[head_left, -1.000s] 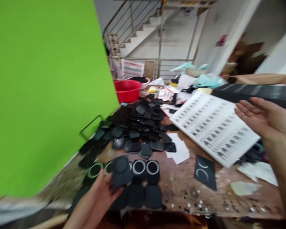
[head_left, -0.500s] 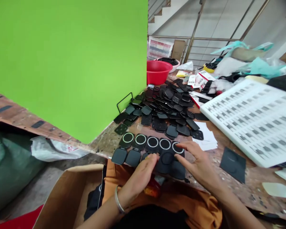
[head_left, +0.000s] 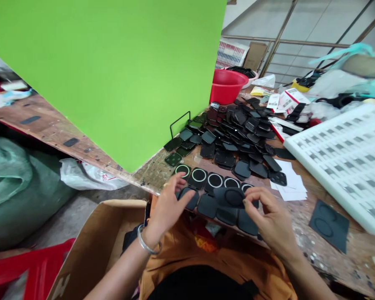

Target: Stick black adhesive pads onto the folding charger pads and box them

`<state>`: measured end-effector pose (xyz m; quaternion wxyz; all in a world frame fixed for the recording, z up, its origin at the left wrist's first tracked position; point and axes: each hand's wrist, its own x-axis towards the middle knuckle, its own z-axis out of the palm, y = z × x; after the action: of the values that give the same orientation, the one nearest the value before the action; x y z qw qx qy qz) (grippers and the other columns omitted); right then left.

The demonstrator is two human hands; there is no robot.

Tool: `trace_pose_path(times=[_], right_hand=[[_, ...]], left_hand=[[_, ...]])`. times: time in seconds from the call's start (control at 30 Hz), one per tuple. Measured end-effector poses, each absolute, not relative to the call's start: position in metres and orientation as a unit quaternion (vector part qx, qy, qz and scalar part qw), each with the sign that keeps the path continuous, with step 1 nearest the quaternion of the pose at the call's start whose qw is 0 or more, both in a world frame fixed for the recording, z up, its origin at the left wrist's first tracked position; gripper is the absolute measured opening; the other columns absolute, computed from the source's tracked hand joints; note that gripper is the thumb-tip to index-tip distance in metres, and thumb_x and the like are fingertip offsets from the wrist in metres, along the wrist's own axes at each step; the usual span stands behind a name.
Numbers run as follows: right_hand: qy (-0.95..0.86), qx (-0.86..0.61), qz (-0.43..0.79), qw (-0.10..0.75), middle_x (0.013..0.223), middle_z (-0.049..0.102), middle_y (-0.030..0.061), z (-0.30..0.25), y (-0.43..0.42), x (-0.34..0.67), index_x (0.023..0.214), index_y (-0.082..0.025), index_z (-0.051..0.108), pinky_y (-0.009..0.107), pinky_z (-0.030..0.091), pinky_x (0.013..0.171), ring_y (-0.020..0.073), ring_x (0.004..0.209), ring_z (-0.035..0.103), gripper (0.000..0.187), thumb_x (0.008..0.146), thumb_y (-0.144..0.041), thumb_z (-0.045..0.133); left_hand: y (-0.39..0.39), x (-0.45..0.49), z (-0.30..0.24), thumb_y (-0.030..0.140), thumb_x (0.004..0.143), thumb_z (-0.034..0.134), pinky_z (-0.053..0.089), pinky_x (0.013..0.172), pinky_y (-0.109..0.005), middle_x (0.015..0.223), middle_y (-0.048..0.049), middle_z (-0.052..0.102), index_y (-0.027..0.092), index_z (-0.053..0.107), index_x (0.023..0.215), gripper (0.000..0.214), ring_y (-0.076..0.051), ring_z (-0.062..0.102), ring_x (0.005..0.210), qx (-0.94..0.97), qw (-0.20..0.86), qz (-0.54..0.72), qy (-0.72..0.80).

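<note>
A row of black square pads with white rings (head_left: 214, 181) lies at the near edge of the wooden table (head_left: 303, 233), with a second row of plain black pads (head_left: 207, 206) in front of it. My right hand (head_left: 270, 221) pinches a black pad (head_left: 231, 196) lifted just above these rows. My left hand (head_left: 169, 204), a bangle on its wrist, rests with fingers spread on the left end of the rows, touching a plain pad. A large heap of loose black pads (head_left: 234, 133) lies farther back.
A green panel (head_left: 112, 71) fills the left. A red basin (head_left: 226, 86) stands behind the heap. A white tray with rows of small parts (head_left: 346, 158) lies at the right, a black sheet (head_left: 329, 224) and white papers (head_left: 289, 185) nearby. An open cardboard box (head_left: 96, 246) sits below left.
The view swung left and down. My right hand came from the white tray down to the pad rows and now pinches a pad; my left hand shifted to the rows' left end.
</note>
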<state>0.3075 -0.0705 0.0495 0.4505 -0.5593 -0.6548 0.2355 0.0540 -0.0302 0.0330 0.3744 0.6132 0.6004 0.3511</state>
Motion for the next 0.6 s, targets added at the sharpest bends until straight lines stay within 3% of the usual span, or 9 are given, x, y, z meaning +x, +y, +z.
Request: trace_pose_path(times=[0.1, 0.17, 0.37, 0.5, 0.6], right_hand=[[-0.581, -0.589, 0.319, 0.463, 0.093, 0.058, 0.0035, 0.041, -0.068, 0.312, 0.074, -0.021, 0.056, 0.028, 0.042, 0.077, 0.0167, 0.088, 0.055, 0.016, 0.085, -0.031, 0.059], [-0.544, -0.603, 0.355, 0.463, 0.094, 0.059, 0.0032, 0.035, -0.069, 0.315, 0.073, -0.020, 0.057, 0.027, 0.043, 0.076, 0.0163, 0.087, 0.055, 0.019, 0.083, -0.035, 0.062], [-0.515, -0.622, 0.372, 0.457, 0.094, 0.060, 0.0053, 0.028, -0.072, 0.315, 0.076, -0.019, 0.061, 0.027, 0.043, 0.074, 0.0178, 0.085, 0.055, 0.023, 0.081, -0.041, 0.063], [-0.499, -0.625, 0.372, 0.471, 0.088, 0.062, 0.0056, 0.033, -0.073, 0.313, 0.073, -0.019, 0.061, 0.027, 0.043, 0.072, 0.0183, 0.081, 0.055, 0.024, 0.080, -0.041, 0.062], [-0.466, -0.619, 0.392, 0.497, 0.079, 0.061, 0.0025, 0.035, -0.072, 0.313, 0.070, -0.019, 0.060, 0.026, 0.040, 0.066, 0.0158, 0.072, 0.053, 0.021, 0.078, -0.039, 0.063]], left_hand=[[-0.008, 0.027, 0.024, 0.034, 0.074, 0.067, 0.043, 0.090, -0.041, 0.104, -0.0102, 0.058, 0.016, 0.050, 0.116, 0.049, -0.027, 0.055, 0.100, 0.649, 0.242, 0.291, 0.660], [0.001, 0.016, 0.019, 0.034, 0.071, 0.070, 0.044, 0.089, -0.041, 0.106, -0.0128, 0.058, 0.013, 0.049, 0.117, 0.055, -0.030, 0.055, 0.102, 0.662, 0.220, 0.236, 0.676], [0.014, 0.006, 0.016, 0.036, 0.068, 0.070, 0.046, 0.078, -0.036, 0.095, -0.0090, 0.066, 0.015, 0.044, 0.124, 0.066, -0.029, 0.063, 0.089, 0.649, 0.251, 0.161, 0.700], [0.021, -0.006, 0.020, 0.041, 0.070, 0.067, 0.046, 0.076, -0.036, 0.092, -0.0090, 0.068, 0.015, 0.050, 0.119, 0.059, -0.029, 0.064, 0.085, 0.663, 0.264, 0.121, 0.690], [0.029, -0.009, 0.024, 0.042, 0.071, 0.069, 0.048, 0.077, -0.033, 0.089, -0.0025, 0.068, 0.019, 0.057, 0.107, 0.044, -0.026, 0.063, 0.087, 0.652, 0.292, 0.107, 0.691]])
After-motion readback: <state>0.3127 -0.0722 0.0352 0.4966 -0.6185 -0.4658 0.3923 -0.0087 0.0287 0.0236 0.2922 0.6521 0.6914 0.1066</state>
